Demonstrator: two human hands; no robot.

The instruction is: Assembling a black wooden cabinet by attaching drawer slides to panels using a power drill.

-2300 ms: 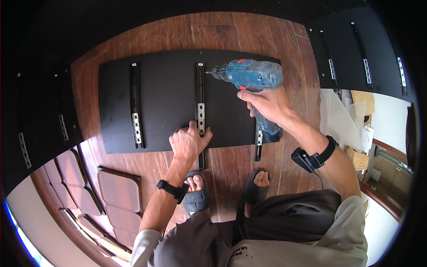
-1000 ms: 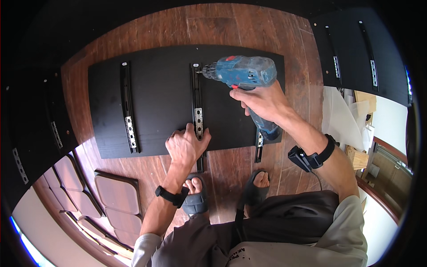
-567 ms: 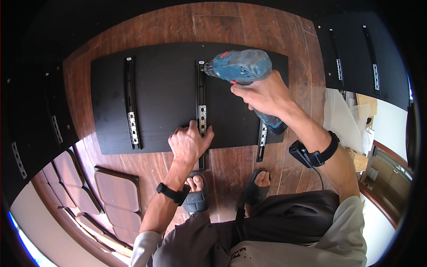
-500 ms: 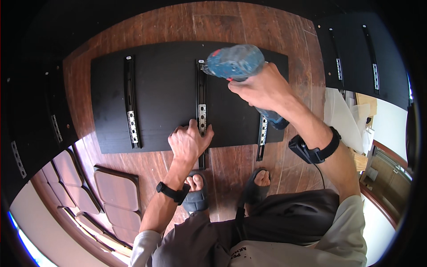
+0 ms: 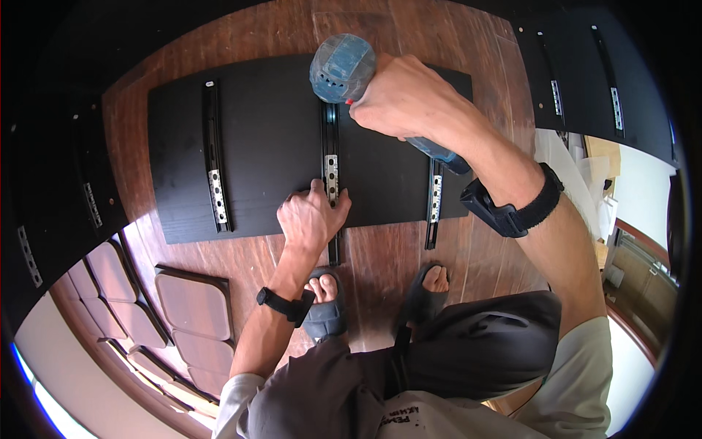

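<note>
A black board (image 5: 267,132) lies flat on the floor in front of me, with three drawer slides running across it away from me. My left hand (image 5: 311,217) grips the middle drawer slide (image 5: 331,167) near its close end, the thumb and fingers on either side of it by the silver perforated strip. In my right hand (image 5: 398,96) is a blue cordless drill (image 5: 342,67), held by its handle. The drill stands over the far end of that slide with its back toward me; its body hides the tip and the spot under it.
The left slide (image 5: 212,139) and the right slide (image 5: 434,201) lie on either side. Black panels with slides stand at the left and right (image 5: 585,88). Brown cushioned panels (image 5: 191,304) lie at lower left. My sandaled feet are close to the board's near edge.
My right hand has brought the drill left and away from me, turning it from sideways to pointing downward over the middle slide's far end. My left hand keeps its place on the slide.
</note>
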